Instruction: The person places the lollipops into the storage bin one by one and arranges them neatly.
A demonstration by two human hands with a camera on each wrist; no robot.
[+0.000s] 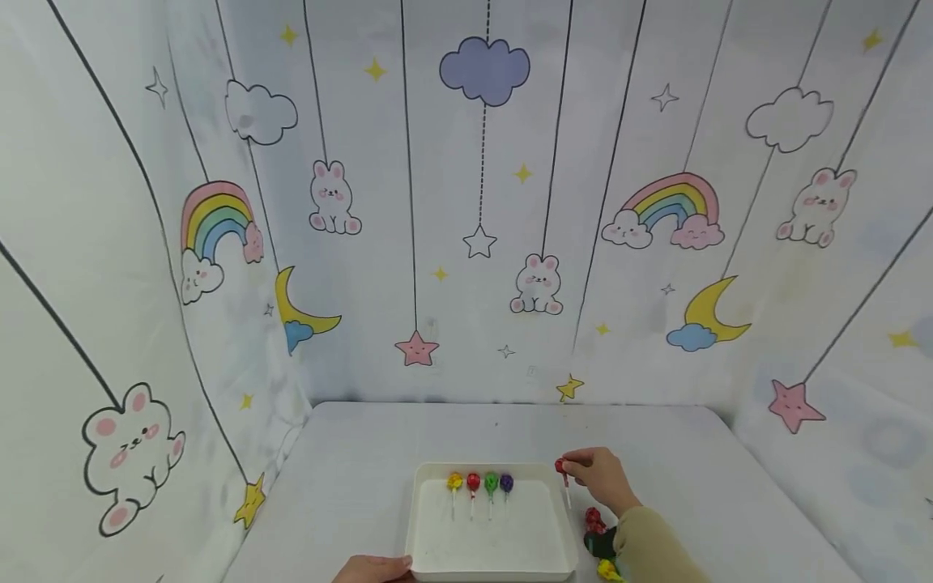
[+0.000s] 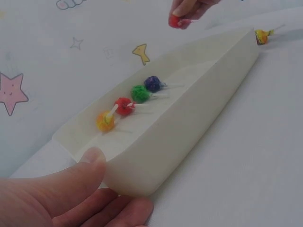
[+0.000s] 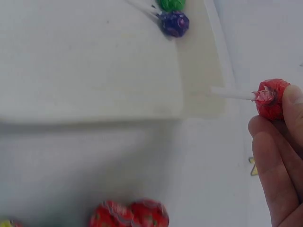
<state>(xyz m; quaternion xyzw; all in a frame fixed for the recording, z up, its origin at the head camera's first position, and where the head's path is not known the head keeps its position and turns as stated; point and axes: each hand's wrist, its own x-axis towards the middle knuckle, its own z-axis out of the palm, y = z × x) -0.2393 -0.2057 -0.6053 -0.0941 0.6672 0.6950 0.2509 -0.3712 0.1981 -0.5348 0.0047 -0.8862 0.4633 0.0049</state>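
Over the right rim of the white tray (image 1: 488,551), my right hand (image 1: 601,479) pinches a red lollipop (image 3: 271,99) by its wrapped head. The lollipop's white stick points toward the tray. My left hand (image 2: 61,194) grips the tray's near left corner, thumb at the rim and fingers low against the outside. Inside the tray a yellow lollipop (image 1: 455,482), a red one (image 2: 124,106), a green one (image 2: 140,93) and a purple one (image 3: 174,23) lie in a row along the far side, sticks toward me.
To the right of the tray, partly hidden by my right sleeve (image 1: 656,546), lie red lollipops (image 1: 594,520) and a yellow one (image 1: 608,570), with a dark item (image 1: 601,543) between them. A patterned cloth wall (image 1: 466,356) stands behind the white table (image 1: 350,461).
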